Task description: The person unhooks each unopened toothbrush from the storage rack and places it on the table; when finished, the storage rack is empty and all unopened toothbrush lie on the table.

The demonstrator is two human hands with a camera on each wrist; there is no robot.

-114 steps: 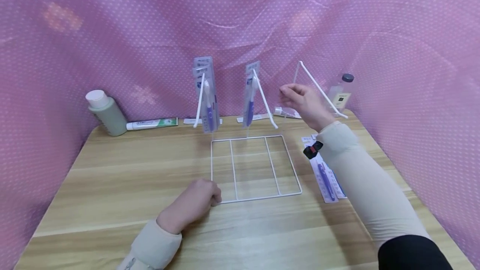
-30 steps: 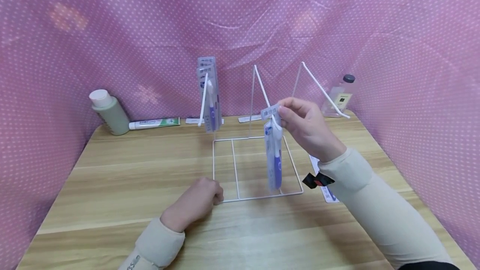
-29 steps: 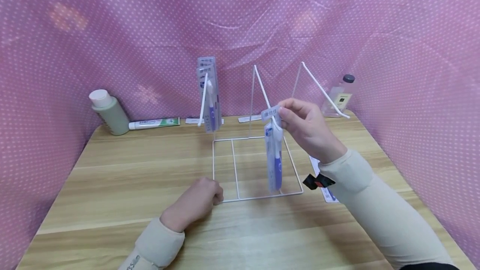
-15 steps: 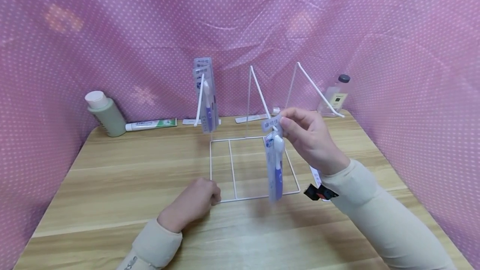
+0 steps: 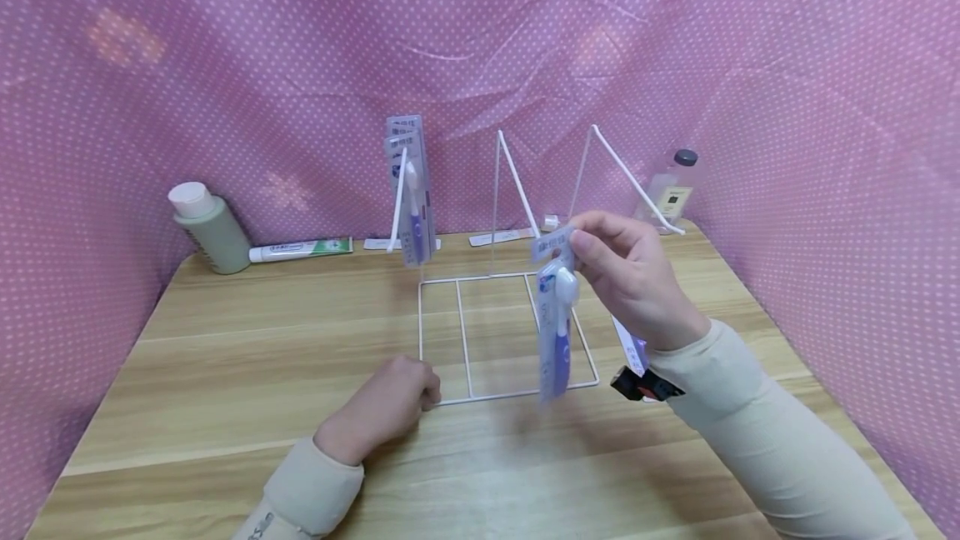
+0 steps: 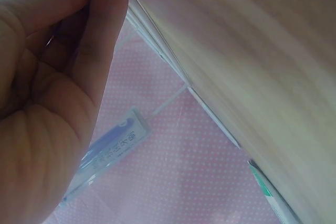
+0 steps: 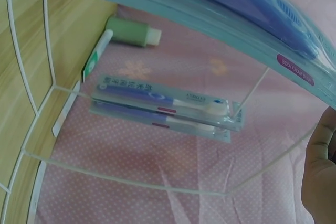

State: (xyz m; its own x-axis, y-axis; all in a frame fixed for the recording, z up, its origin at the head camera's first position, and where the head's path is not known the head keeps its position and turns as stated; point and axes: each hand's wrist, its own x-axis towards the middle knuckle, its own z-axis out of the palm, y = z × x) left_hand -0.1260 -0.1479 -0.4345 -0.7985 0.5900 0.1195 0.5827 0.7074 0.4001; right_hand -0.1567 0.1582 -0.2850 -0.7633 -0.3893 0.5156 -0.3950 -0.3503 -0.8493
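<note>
My left hand [image 5: 386, 407] pinches the front left corner of the white wire rack [image 5: 495, 396], which stands on the wooden table. Between thumb and fingers of my right hand [image 5: 637, 273] is the top of a packaged toothbrush [image 5: 555, 340] with a purple handle. It hangs upright over the rack's base, its card overlapping the front end of the rack's middle prong [image 5: 517, 177]. Several packaged toothbrushes [image 5: 417, 215] hang from the left prong. The right prong [image 5: 637, 182] carries nothing. In the right wrist view, the held pack [image 7: 252, 19] crosses the top, close to the camera.
More packaged toothbrushes [image 5: 628, 347] lie right of the rack, partly behind my right wrist. Along the back stand a green bottle [image 5: 213, 227] and a clear bottle [image 5: 667, 194] with a black cap. A toothpaste tube [image 5: 300, 250] lies there too. Pink dotted cloth [image 5: 480, 40] encloses the table.
The toothbrush pack, hanging far back on the middle prong earlier, has come forward along it in my right hand, then slightly lower and to the right. My left hand stays on the rack's corner.
</note>
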